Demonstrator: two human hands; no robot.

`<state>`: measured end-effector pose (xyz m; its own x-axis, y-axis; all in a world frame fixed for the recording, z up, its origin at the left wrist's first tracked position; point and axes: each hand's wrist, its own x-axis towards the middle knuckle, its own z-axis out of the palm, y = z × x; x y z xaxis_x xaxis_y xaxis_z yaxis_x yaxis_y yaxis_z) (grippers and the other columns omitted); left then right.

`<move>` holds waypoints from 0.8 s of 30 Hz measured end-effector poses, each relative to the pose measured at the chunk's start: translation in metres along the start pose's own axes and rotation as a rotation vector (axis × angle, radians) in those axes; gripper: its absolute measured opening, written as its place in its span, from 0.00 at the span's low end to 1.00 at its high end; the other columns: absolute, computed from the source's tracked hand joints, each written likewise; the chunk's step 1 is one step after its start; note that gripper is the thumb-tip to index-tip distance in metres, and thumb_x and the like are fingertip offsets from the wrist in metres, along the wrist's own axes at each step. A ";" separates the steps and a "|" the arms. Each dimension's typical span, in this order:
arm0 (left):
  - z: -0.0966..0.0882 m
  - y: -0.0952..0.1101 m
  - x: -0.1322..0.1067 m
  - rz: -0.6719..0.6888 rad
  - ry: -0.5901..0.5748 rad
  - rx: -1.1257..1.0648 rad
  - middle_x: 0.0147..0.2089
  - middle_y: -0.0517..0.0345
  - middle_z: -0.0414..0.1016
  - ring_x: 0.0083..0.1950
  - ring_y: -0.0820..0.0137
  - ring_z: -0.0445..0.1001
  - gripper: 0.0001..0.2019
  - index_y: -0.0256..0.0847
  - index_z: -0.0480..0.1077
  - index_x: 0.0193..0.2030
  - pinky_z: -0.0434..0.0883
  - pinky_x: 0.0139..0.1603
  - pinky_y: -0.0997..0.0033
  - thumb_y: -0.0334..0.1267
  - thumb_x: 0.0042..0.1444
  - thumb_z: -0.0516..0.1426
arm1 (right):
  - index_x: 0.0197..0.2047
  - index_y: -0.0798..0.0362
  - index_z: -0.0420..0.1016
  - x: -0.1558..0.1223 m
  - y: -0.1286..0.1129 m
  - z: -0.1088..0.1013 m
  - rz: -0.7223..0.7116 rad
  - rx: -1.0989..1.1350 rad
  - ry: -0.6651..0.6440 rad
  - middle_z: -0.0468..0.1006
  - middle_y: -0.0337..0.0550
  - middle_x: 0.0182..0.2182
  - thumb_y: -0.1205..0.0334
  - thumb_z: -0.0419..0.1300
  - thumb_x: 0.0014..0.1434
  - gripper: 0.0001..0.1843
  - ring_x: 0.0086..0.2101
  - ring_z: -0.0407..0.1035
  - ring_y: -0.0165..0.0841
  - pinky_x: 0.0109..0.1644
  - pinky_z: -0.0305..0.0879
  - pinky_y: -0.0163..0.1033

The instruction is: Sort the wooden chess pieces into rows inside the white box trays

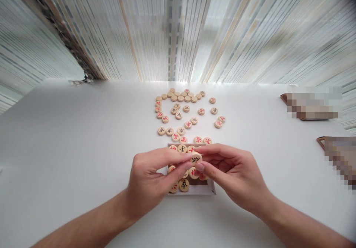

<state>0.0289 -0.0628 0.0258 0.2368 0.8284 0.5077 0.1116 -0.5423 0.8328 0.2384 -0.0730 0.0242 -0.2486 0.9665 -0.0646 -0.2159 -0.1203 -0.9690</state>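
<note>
As our left hand (154, 173) and right hand (239, 173) pinch one round pale wooden piece with a black character (196, 160), a slip looks the likeliest trouble

Because fingertips meet its edge from both sides, we have the piece held between us, above the shallow pale-walled rectangular box (200, 190). In the box's near row, a black-marked wooden disc (184, 185) lies near the brown inner base (198, 182). Should one hand let go while the other's pinch is weak, we judge that the piece could drop and land tilted or face down. Our fingers also hang low over the discs inside; a dip of the wrist might nudge them askew. We cannot tell whether the right hand's curled fingers touch any. Just past the far wall, a red-marked wooden disc (198, 140) lies on the white tabletop (83, 147), so a forward bump of the box could push it away.
</note>
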 end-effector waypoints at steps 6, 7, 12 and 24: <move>0.003 -0.005 -0.002 -0.267 -0.015 -0.192 0.44 0.57 0.90 0.39 0.70 0.88 0.18 0.46 0.87 0.52 0.85 0.44 0.77 0.25 0.58 0.72 | 0.51 0.43 0.89 0.000 0.001 0.001 -0.088 0.003 -0.028 0.89 0.38 0.33 0.69 0.77 0.60 0.18 0.32 0.85 0.29 0.38 0.85 0.28; 0.003 -0.005 -0.002 -0.335 -0.019 -0.227 0.45 0.56 0.90 0.41 0.69 0.88 0.17 0.47 0.87 0.52 0.86 0.45 0.76 0.26 0.59 0.71 | 0.52 0.43 0.89 0.000 0.000 0.001 -0.078 0.029 -0.040 0.89 0.38 0.33 0.67 0.76 0.62 0.16 0.32 0.84 0.29 0.38 0.85 0.28; 0.002 -0.001 0.002 -0.513 -0.011 -0.366 0.46 0.55 0.91 0.45 0.67 0.90 0.11 0.47 0.88 0.49 0.86 0.46 0.78 0.30 0.61 0.71 | 0.56 0.47 0.88 0.004 -0.005 0.000 0.005 0.168 -0.103 0.90 0.44 0.35 0.61 0.70 0.71 0.12 0.34 0.85 0.29 0.40 0.85 0.30; 0.005 0.000 0.005 -0.418 0.028 -0.363 0.32 0.64 0.89 0.30 0.75 0.86 0.16 0.52 0.89 0.44 0.84 0.35 0.85 0.24 0.59 0.69 | 0.55 0.51 0.88 0.008 -0.003 -0.004 0.202 0.323 -0.150 0.90 0.46 0.35 0.60 0.75 0.66 0.15 0.33 0.85 0.28 0.41 0.83 0.28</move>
<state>0.0348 -0.0592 0.0274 0.2178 0.9687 0.1189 -0.1499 -0.0872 0.9849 0.2407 -0.0637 0.0253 -0.4460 0.8752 -0.1873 -0.4281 -0.3924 -0.8141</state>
